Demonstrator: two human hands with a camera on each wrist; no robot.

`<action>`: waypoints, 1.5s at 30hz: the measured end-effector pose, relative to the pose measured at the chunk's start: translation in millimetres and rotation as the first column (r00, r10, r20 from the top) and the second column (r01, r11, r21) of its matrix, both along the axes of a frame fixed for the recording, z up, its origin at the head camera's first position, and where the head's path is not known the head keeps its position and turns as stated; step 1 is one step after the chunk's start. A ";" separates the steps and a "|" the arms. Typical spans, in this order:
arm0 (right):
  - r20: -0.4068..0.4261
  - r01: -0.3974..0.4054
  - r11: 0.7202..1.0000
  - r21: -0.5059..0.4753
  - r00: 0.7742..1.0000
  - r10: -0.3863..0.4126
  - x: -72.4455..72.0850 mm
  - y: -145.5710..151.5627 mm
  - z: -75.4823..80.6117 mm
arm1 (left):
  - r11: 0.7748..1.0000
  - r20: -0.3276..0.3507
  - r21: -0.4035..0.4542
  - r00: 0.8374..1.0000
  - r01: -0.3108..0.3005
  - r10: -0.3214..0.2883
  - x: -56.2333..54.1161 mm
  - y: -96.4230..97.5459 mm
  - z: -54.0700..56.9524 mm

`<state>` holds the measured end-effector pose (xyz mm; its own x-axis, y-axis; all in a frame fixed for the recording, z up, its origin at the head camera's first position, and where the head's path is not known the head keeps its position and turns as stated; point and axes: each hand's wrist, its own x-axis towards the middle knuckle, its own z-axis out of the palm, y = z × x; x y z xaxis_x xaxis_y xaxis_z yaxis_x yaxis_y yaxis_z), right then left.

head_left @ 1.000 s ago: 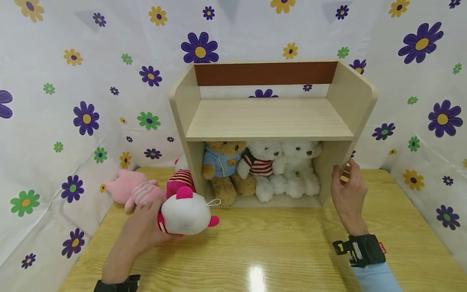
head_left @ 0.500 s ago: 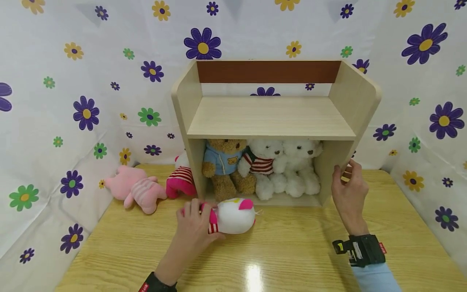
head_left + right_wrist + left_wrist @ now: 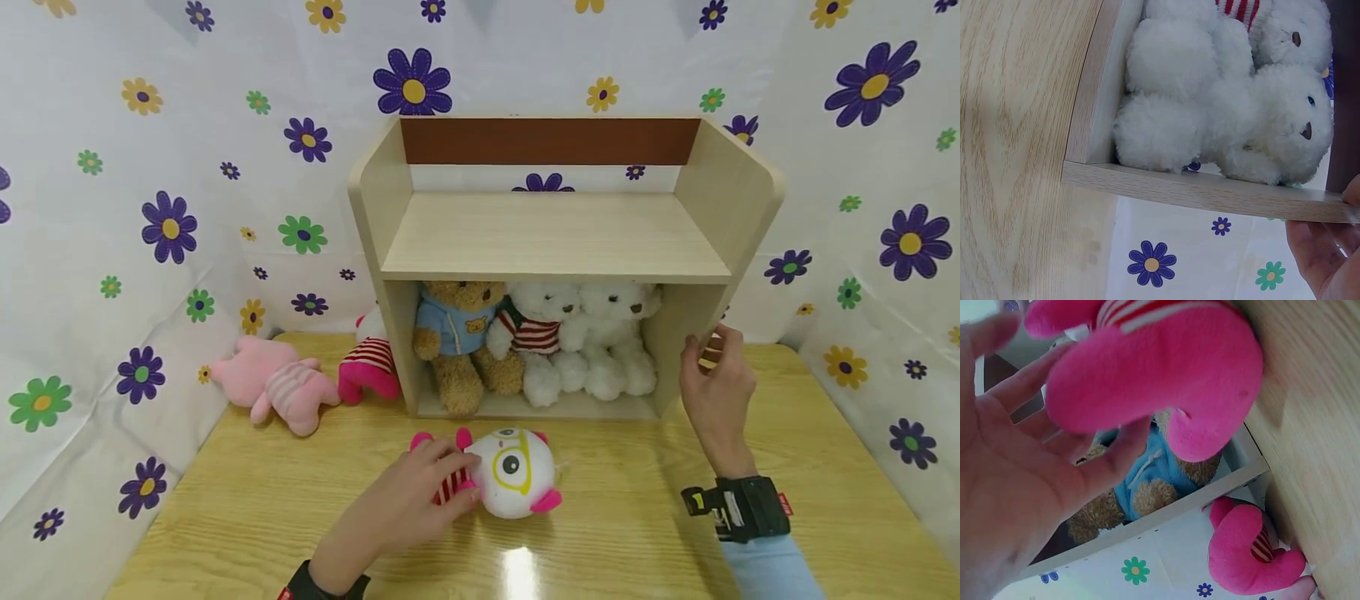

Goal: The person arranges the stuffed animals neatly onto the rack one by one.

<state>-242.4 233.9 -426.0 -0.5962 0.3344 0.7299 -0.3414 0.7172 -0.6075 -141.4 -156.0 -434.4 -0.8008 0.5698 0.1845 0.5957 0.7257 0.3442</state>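
A plush toy (image 3: 513,473) with a white head, yellow glasses, pink limbs and a striped top lies face up on the table before the shelf. My left hand (image 3: 420,492) is at its body, touching it with loosely spread fingers; in the left wrist view, the thumb stands apart from the pink plush. My right hand (image 3: 718,400) pinches the right side panel of the small wooden shelf (image 3: 555,237), its thumb on the inner side and its fingers outside. In the lower compartment sit a brown bear (image 3: 457,333) in a blue hoodie, a white bear (image 3: 536,333) in stripes and a plain white bear (image 3: 618,342).
A pink plush pig (image 3: 277,387) lies at the left of the table (image 3: 600,492). Against the shelf's left outer side leans a second striped pink plush (image 3: 369,362), partly hidden. Flower-patterned cloth (image 3: 225,158) hangs behind and around the table.
My left hand has carried the white-headed plush rightward from beside the pig to the shelf's front, laying it down and turning its face up; the fingers have loosened. My right hand stays at the panel.
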 end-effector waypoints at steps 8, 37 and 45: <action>-0.003 -0.008 1.000 0.005 1.000 0.008 -0.8 0.0 0.9 | 0.999 0.064 0.049 0.998 0.024 -0.028 -5.2 -6.3 8.4; 0.008 -0.014 1.000 0.026 1.000 0.014 1.0 -0.5 0.7 | 0.997 0.314 -0.062 0.949 0.053 -0.031 -17.4 -1.7 13.6; 0.000 -0.005 1.000 0.022 1.000 0.005 0.9 -0.9 1.1 | 0.997 0.270 -0.071 0.963 0.010 0.009 -20.6 -2.2 10.5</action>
<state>-241.5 233.0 -424.9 -0.5977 0.3159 0.7368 -0.3446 0.7286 -0.5920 -162.0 -158.3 -423.9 -0.8151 0.5739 -0.0791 0.4880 0.7537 0.4401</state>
